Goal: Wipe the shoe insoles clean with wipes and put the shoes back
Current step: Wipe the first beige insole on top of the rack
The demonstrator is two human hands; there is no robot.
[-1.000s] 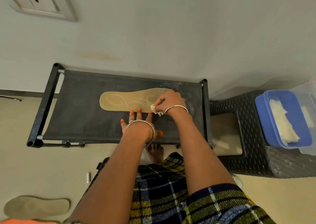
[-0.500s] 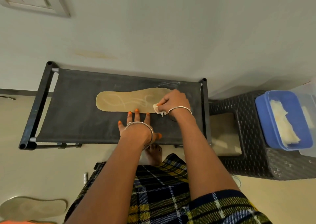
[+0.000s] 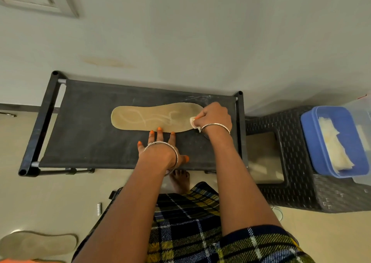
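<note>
Nearest, on the floor (image 3: 50,192), lies a second insole (image 3: 40,244), not yet on the rack. Beyond it the left hand (image 3: 158,148) presses flat, fingers straight, fingertips at the near edge of the tan insole (image 3: 152,117) on the black fabric rack (image 3: 90,142). The right hand (image 3: 214,116) pinches a wipe (image 3: 193,121) at its right end. Wiping is under way; next probably a leftward stroke. Spare wipes (image 3: 331,144) fill a blue box (image 3: 309,142) on a wicker stool (image 3: 297,182) by the pale wall (image 3: 200,42).

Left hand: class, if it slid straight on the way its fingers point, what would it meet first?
The insole: fingertips of the left hand lie right at its near edge, probably touching it.
</note>
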